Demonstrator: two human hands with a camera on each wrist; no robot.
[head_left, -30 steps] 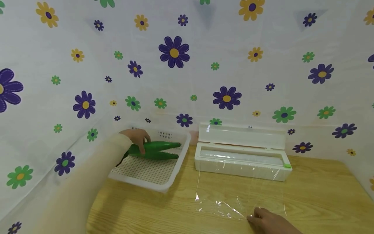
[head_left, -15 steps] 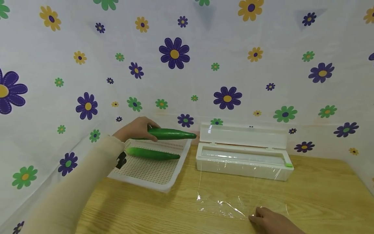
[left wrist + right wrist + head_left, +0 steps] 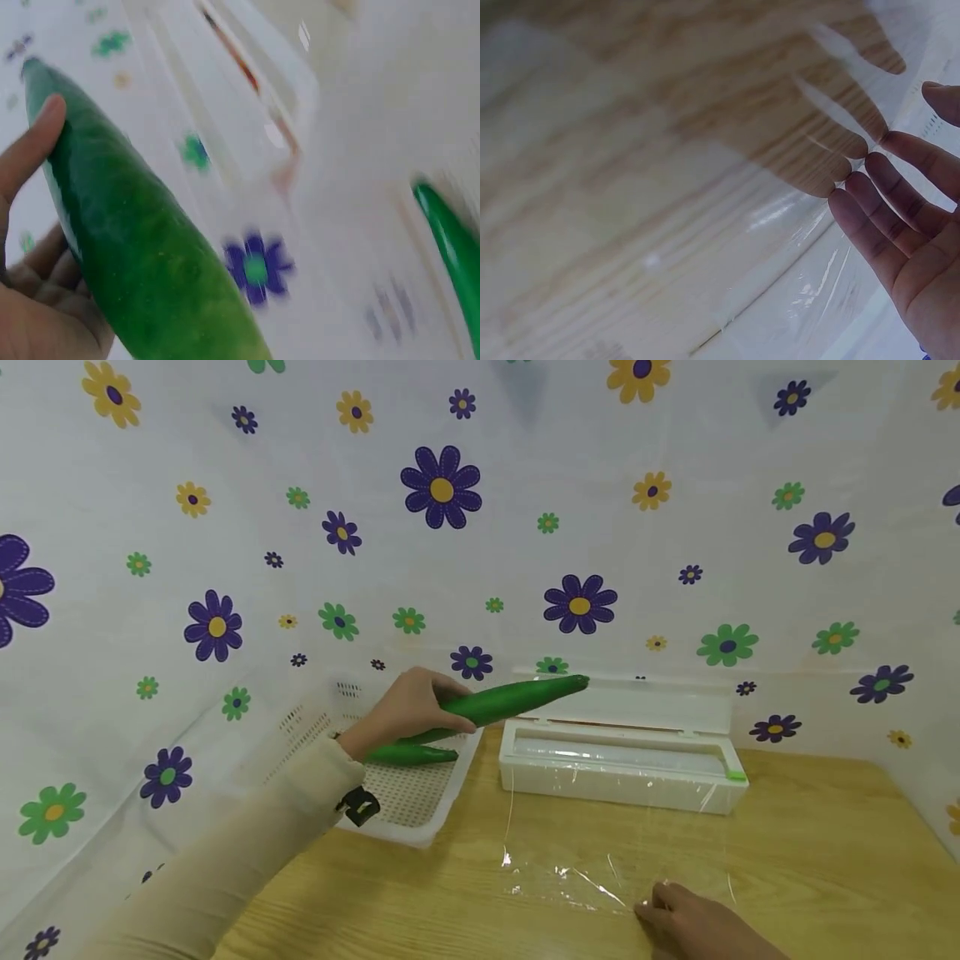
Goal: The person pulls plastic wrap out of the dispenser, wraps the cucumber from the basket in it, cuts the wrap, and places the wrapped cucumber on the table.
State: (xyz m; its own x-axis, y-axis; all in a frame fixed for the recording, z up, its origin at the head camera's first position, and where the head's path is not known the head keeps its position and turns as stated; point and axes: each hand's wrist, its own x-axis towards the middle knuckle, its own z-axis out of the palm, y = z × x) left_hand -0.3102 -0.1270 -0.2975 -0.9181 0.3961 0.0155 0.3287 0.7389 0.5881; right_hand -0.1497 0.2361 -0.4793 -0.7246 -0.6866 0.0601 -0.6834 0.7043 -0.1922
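My left hand [image 3: 416,706] grips a long green cucumber [image 3: 517,700] by its left part, above the basket's right side. The tip points right and slightly up, before the white box's raised lid. In the left wrist view, thumb and fingers lie around this cucumber [image 3: 150,232]. A second cucumber [image 3: 416,754] lies in the white basket [image 3: 408,835], partly hidden. Clear cling film [image 3: 577,860] stretches from the white box [image 3: 615,789] over the table. At its near edge rests my right hand [image 3: 697,918]; the right wrist view shows the hand's [image 3: 922,232] fingertips pressing down, thumb apart.
Inside the box lies the film roll [image 3: 622,755]; a green piece [image 3: 737,776] sits on its right end. The wooden table [image 3: 825,860] meets a flower-printed sheet [image 3: 525,460] behind and at the sides. A black strap device [image 3: 360,806] is on the left wrist.
My left hand has lifted one cucumber out of the basket and carried it right, its tip now tilted up. The other cucumber stays behind. My right hand holds its place on the film.
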